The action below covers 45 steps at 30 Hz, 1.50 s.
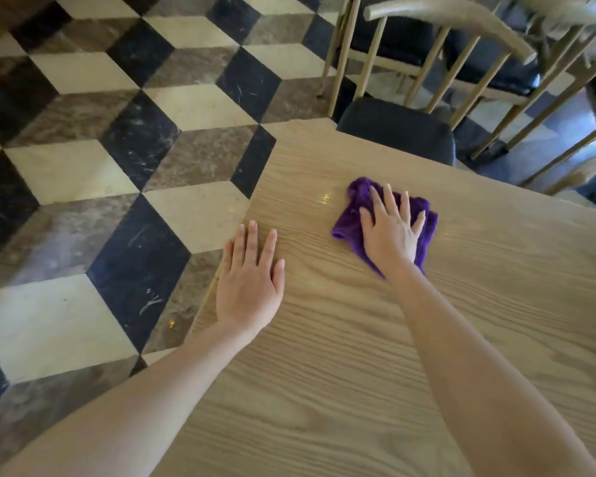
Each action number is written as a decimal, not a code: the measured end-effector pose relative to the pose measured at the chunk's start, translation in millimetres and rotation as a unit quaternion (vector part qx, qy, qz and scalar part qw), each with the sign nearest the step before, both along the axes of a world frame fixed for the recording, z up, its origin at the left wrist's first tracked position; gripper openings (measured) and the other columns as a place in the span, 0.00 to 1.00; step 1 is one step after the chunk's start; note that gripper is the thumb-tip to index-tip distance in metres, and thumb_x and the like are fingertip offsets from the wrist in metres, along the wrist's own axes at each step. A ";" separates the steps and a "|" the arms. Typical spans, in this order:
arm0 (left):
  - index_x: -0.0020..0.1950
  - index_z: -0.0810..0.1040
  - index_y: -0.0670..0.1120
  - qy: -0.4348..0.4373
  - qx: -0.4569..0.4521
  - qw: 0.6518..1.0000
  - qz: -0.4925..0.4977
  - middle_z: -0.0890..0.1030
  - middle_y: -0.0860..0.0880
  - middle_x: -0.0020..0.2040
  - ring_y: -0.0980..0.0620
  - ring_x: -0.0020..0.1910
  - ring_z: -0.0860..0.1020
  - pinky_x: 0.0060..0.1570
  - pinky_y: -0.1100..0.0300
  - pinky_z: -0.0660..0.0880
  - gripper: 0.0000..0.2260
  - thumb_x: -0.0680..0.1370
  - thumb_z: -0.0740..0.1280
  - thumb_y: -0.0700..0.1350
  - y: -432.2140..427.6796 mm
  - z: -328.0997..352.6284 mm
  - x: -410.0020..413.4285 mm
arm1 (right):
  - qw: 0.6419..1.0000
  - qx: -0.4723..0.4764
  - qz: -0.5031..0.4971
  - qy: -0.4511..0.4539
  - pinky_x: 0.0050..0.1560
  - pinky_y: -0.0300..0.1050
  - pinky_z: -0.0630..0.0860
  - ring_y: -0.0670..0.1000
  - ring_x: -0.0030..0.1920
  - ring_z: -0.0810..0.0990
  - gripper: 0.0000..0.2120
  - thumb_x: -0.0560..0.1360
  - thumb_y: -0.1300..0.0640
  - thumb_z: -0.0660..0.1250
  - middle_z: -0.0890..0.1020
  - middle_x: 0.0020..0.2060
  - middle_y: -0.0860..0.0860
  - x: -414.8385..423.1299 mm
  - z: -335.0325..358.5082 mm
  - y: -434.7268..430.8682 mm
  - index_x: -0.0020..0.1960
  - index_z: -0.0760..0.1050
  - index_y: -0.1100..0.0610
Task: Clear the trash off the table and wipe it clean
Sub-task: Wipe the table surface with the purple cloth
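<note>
A light wooden table point(358, 339) fills the lower right of the head view. On it lies a crumpled purple cloth point(353, 204), near the table's far left corner. My right hand point(391, 228) presses flat on the cloth with fingers spread. My left hand point(248, 280) rests flat on the bare wood at the table's left edge, palm down, holding nothing. A small wet shine point(325, 197) shows on the wood just left of the cloth. No trash is visible on the table.
A chair with a dark seat point(398, 130) and pale wooden spindles point(461, 63) stands at the table's far edge. More chairs stand behind it at the upper right. A checkered marble floor point(117, 149) lies to the left.
</note>
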State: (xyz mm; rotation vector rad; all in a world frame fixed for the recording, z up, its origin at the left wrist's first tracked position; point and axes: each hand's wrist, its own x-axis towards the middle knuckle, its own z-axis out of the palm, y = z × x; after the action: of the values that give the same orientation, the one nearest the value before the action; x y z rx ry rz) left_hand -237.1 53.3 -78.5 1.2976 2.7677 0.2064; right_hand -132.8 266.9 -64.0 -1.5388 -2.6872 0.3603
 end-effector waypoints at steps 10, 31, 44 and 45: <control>0.77 0.50 0.51 -0.004 0.007 1.000 0.002 0.49 0.44 0.79 0.47 0.78 0.45 0.75 0.53 0.40 0.27 0.79 0.38 0.57 -0.4 -2.8 1.0 | 0.999 0.019 0.008 0.032 0.73 0.66 0.45 0.56 0.76 0.50 0.25 0.79 0.43 0.47 0.58 0.76 0.48 -58.8 -5.3 71.3 0.74 0.58 0.49; 0.78 0.47 0.46 -0.060 -0.039 0.992 -0.100 0.45 0.44 0.79 0.48 0.78 0.42 0.76 0.53 0.41 0.26 0.82 0.46 0.55 -30.7 13.2 -14.3 | 0.998 0.030 0.059 -0.003 0.68 0.61 0.58 0.56 0.68 0.72 0.23 0.78 0.43 0.49 0.73 0.68 0.49 112.1 4.9 -278.2 0.67 0.72 0.49; 0.74 0.61 0.42 -0.021 -0.036 0.995 -0.088 0.61 0.44 0.75 0.47 0.75 0.59 0.74 0.55 0.48 0.26 0.80 0.50 0.55 -176.3 15.4 48.3 | 0.988 0.004 0.152 -0.001 0.75 0.60 0.45 0.52 0.77 0.53 0.24 0.79 0.43 0.52 0.58 0.75 0.42 4.9 5.3 -178.9 0.75 0.55 0.42; 0.75 0.61 0.42 -0.021 -0.033 0.995 -0.089 0.60 0.45 0.76 0.47 0.75 0.59 0.74 0.55 0.48 0.26 0.81 0.49 0.55 -182.2 13.2 49.9 | 0.987 0.007 0.163 0.003 0.75 0.60 0.44 0.51 0.77 0.52 0.24 0.79 0.43 0.51 0.57 0.76 0.41 -11.5 4.1 -164.9 0.75 0.54 0.42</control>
State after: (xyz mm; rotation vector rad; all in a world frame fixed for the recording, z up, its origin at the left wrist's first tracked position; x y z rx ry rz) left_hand -187.3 -128.9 -65.3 1.4935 2.5831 0.1270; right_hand -144.3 102.0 -59.8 -1.0868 -2.9286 0.3504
